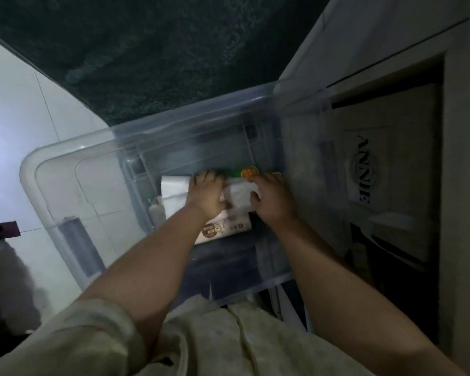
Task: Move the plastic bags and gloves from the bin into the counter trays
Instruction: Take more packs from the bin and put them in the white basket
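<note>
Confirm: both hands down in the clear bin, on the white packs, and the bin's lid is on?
No lid on it: the head view shows the bin open at the top, with the left hand and right hand inside on the white packs.

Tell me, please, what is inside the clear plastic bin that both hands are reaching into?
Inside the clear bin, the left hand and right hand rest on white packets. A brown-printed pack lies nearer, something green and orange behind. What lies underneath is covered.
</note>
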Available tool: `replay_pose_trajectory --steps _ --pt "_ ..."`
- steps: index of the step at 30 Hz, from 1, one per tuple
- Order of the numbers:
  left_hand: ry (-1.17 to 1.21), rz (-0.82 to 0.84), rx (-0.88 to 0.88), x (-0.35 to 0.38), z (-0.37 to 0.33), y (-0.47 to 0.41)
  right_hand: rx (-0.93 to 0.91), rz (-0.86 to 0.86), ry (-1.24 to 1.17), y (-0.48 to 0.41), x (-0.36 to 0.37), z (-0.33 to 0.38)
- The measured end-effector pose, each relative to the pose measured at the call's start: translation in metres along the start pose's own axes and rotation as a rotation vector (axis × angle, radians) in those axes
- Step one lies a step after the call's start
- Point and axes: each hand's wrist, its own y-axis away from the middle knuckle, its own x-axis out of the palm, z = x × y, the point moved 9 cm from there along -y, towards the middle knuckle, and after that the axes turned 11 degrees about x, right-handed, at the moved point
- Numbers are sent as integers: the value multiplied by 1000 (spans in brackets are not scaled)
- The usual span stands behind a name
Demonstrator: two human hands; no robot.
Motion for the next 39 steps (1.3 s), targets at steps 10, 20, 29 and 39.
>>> replay_pose_trajectory --steps 10,20,29,39 --pt "-144 -21 -67 -4 -11 11 -45 -13 -36 19 -9 6" --pt "-184 -159 -50 -35 -39 61 -146 -57 -59 55 -42 29" --pt "-112 -557 -24 -183 -84 175 -372 -231 -17 143 -156 98" --pt "82 -714 239 -267 -148 277 -324 -565 51 286 -217 107"
